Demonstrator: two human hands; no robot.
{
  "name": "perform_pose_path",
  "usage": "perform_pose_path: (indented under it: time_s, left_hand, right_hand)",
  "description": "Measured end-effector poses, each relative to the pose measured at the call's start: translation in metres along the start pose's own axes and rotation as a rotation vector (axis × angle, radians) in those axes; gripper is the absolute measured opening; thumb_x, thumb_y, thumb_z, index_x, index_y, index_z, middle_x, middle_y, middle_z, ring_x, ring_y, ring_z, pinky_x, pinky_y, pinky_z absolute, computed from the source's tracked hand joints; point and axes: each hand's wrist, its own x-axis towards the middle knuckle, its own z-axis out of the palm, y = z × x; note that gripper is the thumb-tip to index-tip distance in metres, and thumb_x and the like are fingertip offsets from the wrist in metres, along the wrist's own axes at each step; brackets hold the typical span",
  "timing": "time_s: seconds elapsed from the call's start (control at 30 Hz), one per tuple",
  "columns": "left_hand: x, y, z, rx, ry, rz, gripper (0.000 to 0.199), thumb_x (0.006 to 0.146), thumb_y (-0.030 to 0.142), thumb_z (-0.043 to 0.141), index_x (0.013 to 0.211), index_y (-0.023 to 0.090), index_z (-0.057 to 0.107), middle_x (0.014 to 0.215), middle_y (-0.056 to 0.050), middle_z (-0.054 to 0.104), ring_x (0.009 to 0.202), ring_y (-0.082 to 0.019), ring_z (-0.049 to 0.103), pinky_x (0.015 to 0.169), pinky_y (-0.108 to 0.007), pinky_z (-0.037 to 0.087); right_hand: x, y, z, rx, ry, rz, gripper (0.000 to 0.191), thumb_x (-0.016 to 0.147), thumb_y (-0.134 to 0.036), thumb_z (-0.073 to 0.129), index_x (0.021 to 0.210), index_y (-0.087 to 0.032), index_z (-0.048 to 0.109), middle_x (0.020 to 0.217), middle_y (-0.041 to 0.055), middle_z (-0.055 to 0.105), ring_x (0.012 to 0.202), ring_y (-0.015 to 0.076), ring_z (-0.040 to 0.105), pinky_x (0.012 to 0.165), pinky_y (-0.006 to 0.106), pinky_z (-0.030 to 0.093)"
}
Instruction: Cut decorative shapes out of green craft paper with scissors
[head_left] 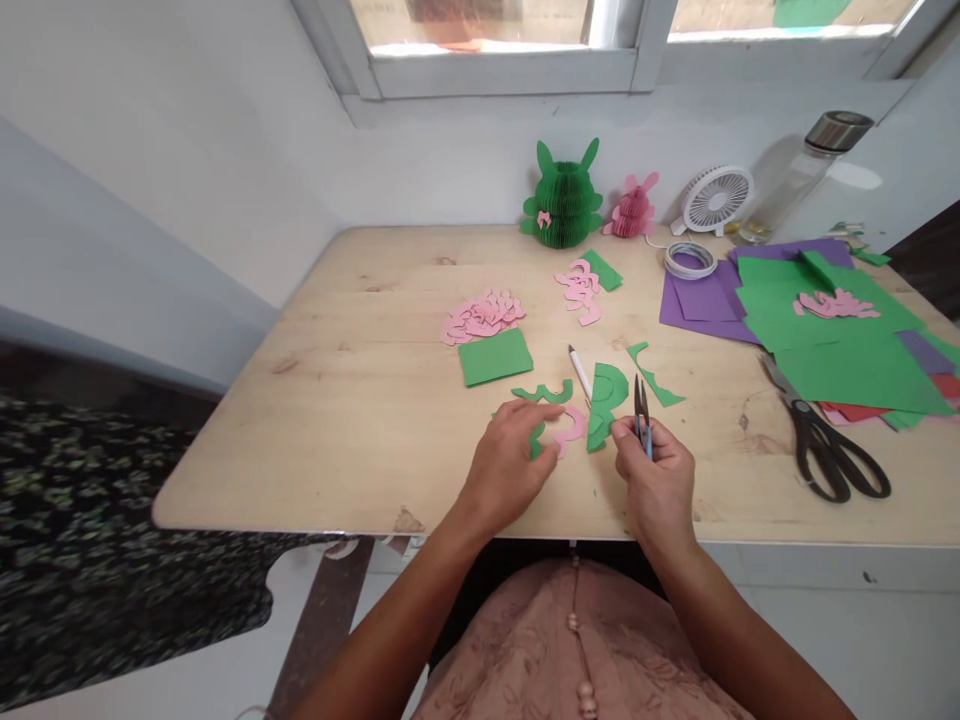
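1. The left hand (502, 465) lay curled, its fingers over a curved green paper scrap (536, 441); whether it gripped the scrap, the view could not tell.
2. The right hand (656, 482) was closed narrowly around blue-handled thread snips (642, 418), blades pointing up, beside a half-round green paper piece (606, 400).
3. A curved pink paper piece (571, 424) lay just beside the left hand's fingers.
4. Many pink cut-outs (481, 316) were heaped above a green paper square (495, 357) on the wooden table (300, 430), and a smaller pink pile (580, 290) lay nearby.
5. Uncut-looking green sheets (847, 345) and purple sheets (697, 300) lay to the right; finished honeycomb paper rabbits (564, 195) stood at the back.
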Motion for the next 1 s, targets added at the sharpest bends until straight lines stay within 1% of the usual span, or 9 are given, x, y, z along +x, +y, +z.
perform_pose_path:
  time_s: [0.07,0.17,0.2,0.33,0.47,0.53,0.7,0.83,1.0]
  left_hand:
    - [0.0,0.0,-0.004,0.021,-0.051,0.038,0.024,0.065,0.015,0.065,0.086,0.025,0.072,0.098,-0.004,0.07,0.095,-0.023,0.059,0.086,-0.036,0.043]
    - [0.0,0.0,-0.001,-0.116,0.009,-0.126,0.012,0.073,0.025,0.062,0.08,0.021,0.071,0.066,-0.002,0.066,0.066,-0.018,0.06,0.068,-0.032,0.046]
    - [0.0,0.001,0.002,-0.172,0.033,-0.173,0.012,0.073,0.026,0.063,0.081,0.021,0.07,0.064,-0.001,0.065,0.062,-0.016,0.059,0.065,-0.03,0.046]
    - [0.002,0.008,0.012,-0.419,0.003,-0.262,0.022,0.064,0.022,0.071,0.086,0.019,0.071,0.084,-0.004,0.07,0.075,-0.015,0.061,0.068,-0.026,0.045]
    - [0.004,0.016,0.016,-0.618,-0.105,-0.437,0.023,0.067,0.027,0.07,0.085,0.014,0.068,0.056,0.0,0.061,0.047,-0.009,0.05,0.05,-0.022,0.04]
    - [0.004,0.018,0.017,-0.649,-0.143,-0.489,0.023,0.068,0.028,0.069,0.085,0.014,0.065,0.049,0.002,0.059,0.039,-0.008,0.046,0.044,-0.021,0.037]
    - [0.005,0.023,0.019,-0.69,-0.156,-0.512,0.02,0.066,0.03,0.071,0.073,0.015,0.059,0.053,0.0,0.063,0.04,-0.009,0.051,0.047,-0.022,0.04]
    - [0.006,0.023,0.019,-0.698,-0.107,-0.51,0.021,0.063,0.031,0.072,0.068,0.016,0.058,0.055,-0.001,0.065,0.045,-0.011,0.056,0.052,-0.024,0.043]
    - [0.009,0.019,0.016,-0.693,-0.021,-0.504,0.022,0.062,0.032,0.074,0.065,0.017,0.058,0.057,-0.003,0.067,0.05,-0.012,0.06,0.058,-0.026,0.046]
  right_hand:
    - [0.002,0.001,0.0,0.008,0.011,0.001,0.017,0.073,-0.033,0.071,0.073,-0.019,0.062,0.057,-0.0079,0.035,0.048,0.0089,0.025,0.045,0.024,0.017]
    - [0.002,0.001,0.001,0.018,0.013,0.005,0.017,0.073,-0.032,0.071,0.072,-0.019,0.062,0.057,-0.008,0.035,0.048,0.0086,0.025,0.045,0.024,0.017]
    - [0.002,0.0,0.001,0.023,0.008,0.006,0.016,0.073,-0.032,0.071,0.072,-0.018,0.062,0.057,-0.0079,0.035,0.048,0.0085,0.025,0.045,0.024,0.017]
    - [0.001,-0.001,0.003,0.026,0.001,0.003,0.016,0.074,-0.031,0.071,0.072,-0.018,0.062,0.058,-0.0074,0.035,0.049,0.0083,0.026,0.046,0.024,0.018]
    - [0.001,-0.001,0.003,-0.005,-0.002,-0.01,0.016,0.074,-0.031,0.071,0.072,-0.017,0.062,0.057,-0.0072,0.037,0.05,0.0084,0.028,0.046,0.024,0.019]
    - [0.0,0.0,0.003,-0.025,-0.011,-0.026,0.016,0.075,-0.031,0.07,0.072,-0.017,0.062,0.057,-0.0072,0.037,0.05,0.0086,0.028,0.046,0.024,0.02]
    - [0.0,0.002,0.003,-0.073,-0.027,-0.049,0.016,0.075,-0.031,0.069,0.071,-0.017,0.061,0.057,-0.0072,0.037,0.049,0.0087,0.028,0.045,0.024,0.02]
    - [0.0,-0.002,0.002,-0.111,-0.063,-0.043,0.017,0.074,-0.033,0.069,0.075,-0.017,0.062,0.059,-0.0056,0.042,0.05,0.0092,0.029,0.045,0.024,0.021]
    - [-0.004,-0.011,-0.01,-0.096,-0.201,0.017,0.024,0.078,-0.04,0.066,0.086,-0.017,0.065,0.054,-0.0073,0.035,0.048,0.01,0.025,0.045,0.025,0.017]
